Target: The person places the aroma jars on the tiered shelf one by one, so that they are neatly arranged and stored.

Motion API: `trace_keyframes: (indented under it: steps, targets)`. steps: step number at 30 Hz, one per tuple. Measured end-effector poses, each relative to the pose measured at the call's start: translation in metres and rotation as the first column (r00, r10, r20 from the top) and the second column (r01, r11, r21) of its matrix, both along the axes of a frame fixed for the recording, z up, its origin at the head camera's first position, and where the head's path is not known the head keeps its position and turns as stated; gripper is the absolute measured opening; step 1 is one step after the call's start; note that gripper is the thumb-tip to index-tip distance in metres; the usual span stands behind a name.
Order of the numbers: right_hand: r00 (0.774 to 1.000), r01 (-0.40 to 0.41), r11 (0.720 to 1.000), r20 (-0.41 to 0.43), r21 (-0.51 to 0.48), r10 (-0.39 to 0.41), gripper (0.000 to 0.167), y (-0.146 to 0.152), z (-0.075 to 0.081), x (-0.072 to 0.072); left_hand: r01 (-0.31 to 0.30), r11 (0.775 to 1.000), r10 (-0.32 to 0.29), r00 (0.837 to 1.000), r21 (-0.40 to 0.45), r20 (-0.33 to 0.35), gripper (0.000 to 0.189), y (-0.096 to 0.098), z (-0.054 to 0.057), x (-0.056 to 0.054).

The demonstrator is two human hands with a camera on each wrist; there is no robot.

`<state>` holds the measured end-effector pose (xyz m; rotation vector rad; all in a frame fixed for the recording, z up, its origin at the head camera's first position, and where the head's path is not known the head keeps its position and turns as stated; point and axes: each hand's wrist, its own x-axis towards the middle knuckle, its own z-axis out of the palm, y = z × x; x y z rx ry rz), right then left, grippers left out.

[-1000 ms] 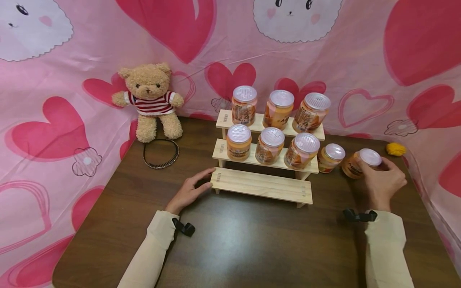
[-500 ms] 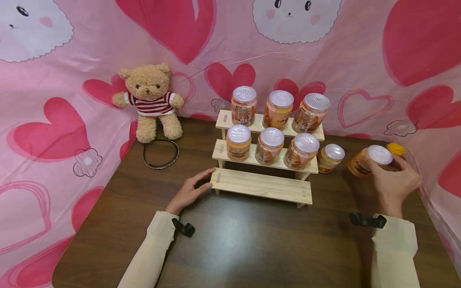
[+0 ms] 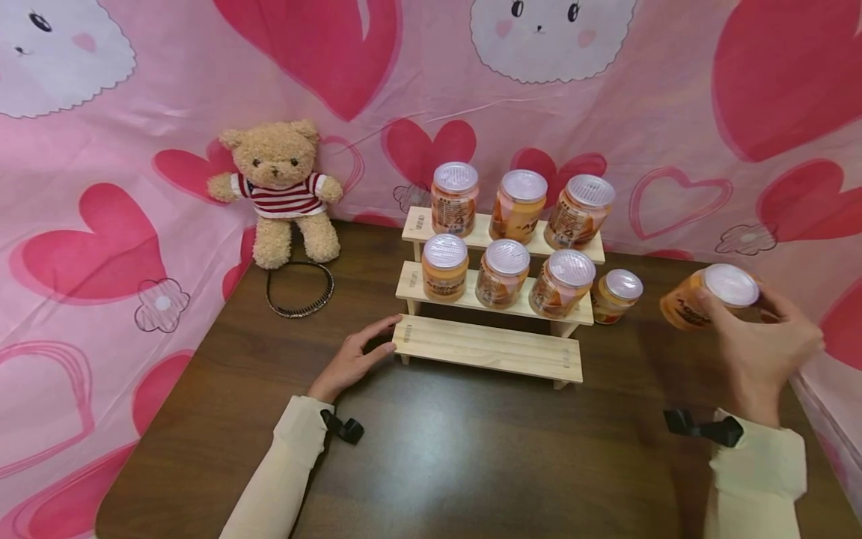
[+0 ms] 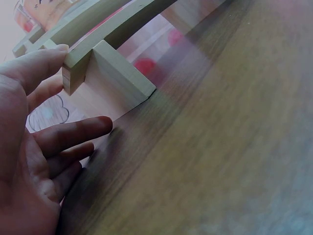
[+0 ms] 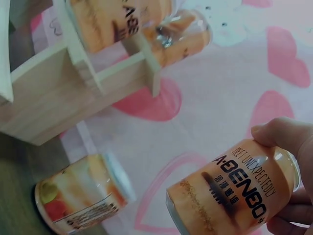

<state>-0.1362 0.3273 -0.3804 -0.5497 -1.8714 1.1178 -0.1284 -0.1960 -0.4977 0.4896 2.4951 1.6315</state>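
Note:
My right hand [image 3: 768,348] grips an orange plastic jar [image 3: 690,305] with a clear ribbed lid, near its top. The jar hangs tilted above the right side of the table; its dark lettering shows in the right wrist view. My left hand [image 3: 357,358] touches the left end of the low front step [image 3: 488,348] of a three-tier wooden stand. In the left wrist view its fingers are extended, with fingertips [image 4: 62,49] against the board's corner. Several similar jars stand on the middle step [image 3: 408,281] and the back step [image 3: 419,221].
A smaller jar [image 3: 616,296] with a fruit label stands on the table [image 3: 431,464] just right of the stand. At the back left, a teddy bear [image 3: 279,187] in a striped shirt sits behind a dark headband [image 3: 299,309]. Pink heart-patterned cloth [image 3: 350,45] covers the walls.
My right hand has lifted the jar off the table and carried it to the right, tilting it. The yellow object behind is now hidden. My left hand has stayed at the step's end.

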Motion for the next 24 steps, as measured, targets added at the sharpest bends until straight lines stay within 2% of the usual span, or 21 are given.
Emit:
trace_keyframes:
  steps: [11, 17, 24]
  targets:
    - [0.996, -0.009, 1.000, -0.088, -0.013, 0.008, 0.049, -0.023, 0.031, 0.019, -0.003, 1.000, 0.003, 1.000, -0.021, -0.019, 0.049, 0.000, -0.001, 0.000]
    - [0.986, -0.064, 0.998, -0.156, -0.011, 0.062, 0.048, -0.027, 0.039, 0.025, -0.001, 1.000, 0.000, 1.000, -0.028, -0.016, 0.049, 0.000, 0.000, 0.000]
    - [0.965, -0.132, 0.990, -0.221, 0.050, 0.140, 0.045, -0.036, 0.047, 0.032, -0.004, 1.000, 0.004, 1.000, -0.029, 0.000, 0.049, 0.000, 0.001, -0.001]
